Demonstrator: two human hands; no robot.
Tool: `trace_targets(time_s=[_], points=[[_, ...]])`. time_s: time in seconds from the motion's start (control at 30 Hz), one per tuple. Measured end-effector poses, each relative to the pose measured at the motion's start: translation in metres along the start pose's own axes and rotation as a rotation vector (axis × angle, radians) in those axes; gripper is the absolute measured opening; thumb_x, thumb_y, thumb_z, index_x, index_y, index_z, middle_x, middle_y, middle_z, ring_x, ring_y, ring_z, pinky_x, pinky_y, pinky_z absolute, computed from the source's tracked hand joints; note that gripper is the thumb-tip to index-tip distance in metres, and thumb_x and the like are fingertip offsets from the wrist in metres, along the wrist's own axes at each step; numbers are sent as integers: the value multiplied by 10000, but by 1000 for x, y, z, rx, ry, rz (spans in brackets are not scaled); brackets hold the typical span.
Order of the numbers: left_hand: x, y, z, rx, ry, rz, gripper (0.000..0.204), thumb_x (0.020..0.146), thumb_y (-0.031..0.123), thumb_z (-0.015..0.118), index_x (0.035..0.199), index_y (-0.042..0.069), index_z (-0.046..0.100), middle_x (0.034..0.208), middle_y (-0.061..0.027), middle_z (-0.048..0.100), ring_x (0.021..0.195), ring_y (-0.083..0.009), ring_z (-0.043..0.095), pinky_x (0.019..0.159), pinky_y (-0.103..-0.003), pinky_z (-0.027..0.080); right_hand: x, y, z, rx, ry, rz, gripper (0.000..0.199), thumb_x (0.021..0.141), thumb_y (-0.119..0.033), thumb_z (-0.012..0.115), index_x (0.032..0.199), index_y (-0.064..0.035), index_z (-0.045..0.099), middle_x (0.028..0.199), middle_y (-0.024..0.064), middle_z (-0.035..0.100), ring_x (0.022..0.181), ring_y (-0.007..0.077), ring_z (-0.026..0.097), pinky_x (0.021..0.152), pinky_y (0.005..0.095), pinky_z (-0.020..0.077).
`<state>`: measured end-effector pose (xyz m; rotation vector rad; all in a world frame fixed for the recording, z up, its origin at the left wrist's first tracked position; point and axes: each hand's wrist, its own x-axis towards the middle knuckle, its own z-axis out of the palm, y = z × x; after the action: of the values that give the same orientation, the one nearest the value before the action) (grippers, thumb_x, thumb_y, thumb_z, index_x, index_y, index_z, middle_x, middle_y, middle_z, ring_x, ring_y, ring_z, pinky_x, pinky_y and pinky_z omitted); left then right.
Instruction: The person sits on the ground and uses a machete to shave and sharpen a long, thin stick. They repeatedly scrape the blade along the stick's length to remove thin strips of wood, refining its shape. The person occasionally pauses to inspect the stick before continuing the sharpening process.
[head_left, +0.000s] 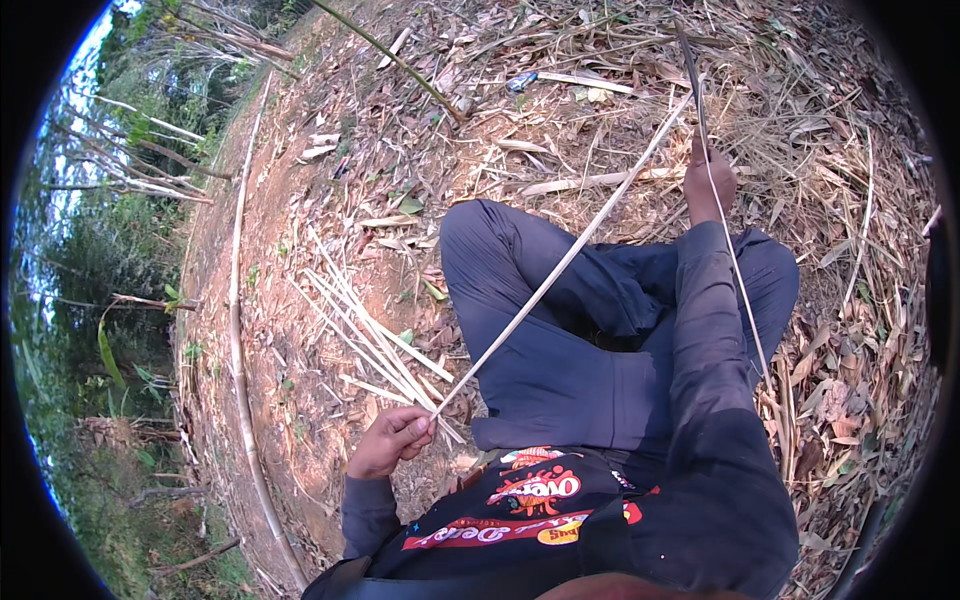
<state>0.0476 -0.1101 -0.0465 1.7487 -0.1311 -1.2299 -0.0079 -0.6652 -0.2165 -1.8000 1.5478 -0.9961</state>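
My left hand (393, 441) pinches the lower end of a long pale strip (560, 265), which looks like split bamboo. It slants up across my bent legs, and its far end meets a dark, narrow knife blade (692, 80). My right hand (710, 185) is closed around the knife's handle, which the fingers mostly hide. From the blade a thin peeled sliver (741, 280) trails back over my right forearm. Beside my left hand, several pale split strips (375, 345) lie in a loose pile on the ground.
A long thin pole (239, 350) lies along the left, with bushes and bare branches (150, 185) beyond it. A green stem (390, 55) stands at the far side, near a small blue wrapper (520, 82). Dry leaves (835, 400) and shavings cover the ground to the right.
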Motion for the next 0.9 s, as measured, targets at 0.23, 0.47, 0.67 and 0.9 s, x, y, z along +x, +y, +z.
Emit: trace_targets(time_s=[0.23, 0.47, 0.67, 0.9], points=[[32, 5, 23, -63, -25, 13, 195, 1003, 220, 591, 971, 31, 627, 694, 40, 497, 524, -14, 349, 449, -183, 228, -48, -20, 6, 8, -71, -369, 717, 940, -699, 417, 798, -33, 642, 681, 182, 660, 663, 399, 667, 590, 483, 515], [-3, -6, -33, 169, 116, 5, 200, 1008, 226, 576, 929, 46, 609, 654, 35, 473, 473, -20, 320, 426, -188, 218, 9, 21, 6, -16, -24, 296, 887, 933, -760, 243, 947, -24, 739, 889, 255, 700, 893, 440, 674, 788, 523, 509], [-12, -17, -53, -131, 410, 173, 206, 1008, 225, 572, 914, 45, 599, 644, 26, 468, 439, -23, 284, 392, -204, 184, 14, 38, 23, 259, 58, 448, 929, 925, -773, 244, 806, -17, 771, 799, 231, 706, 863, 412, 676, 821, 481, 503], [96, 30, 50, 6, 189, 307, 183, 1025, 195, 545, 975, 37, 621, 678, 38, 479, 489, -5, 315, 420, -185, 218, -81, -57, 10, 430, -302, -357, 745, 951, -671, 440, 613, -23, 578, 492, 137, 494, 468, 321, 519, 479, 440, 397]])
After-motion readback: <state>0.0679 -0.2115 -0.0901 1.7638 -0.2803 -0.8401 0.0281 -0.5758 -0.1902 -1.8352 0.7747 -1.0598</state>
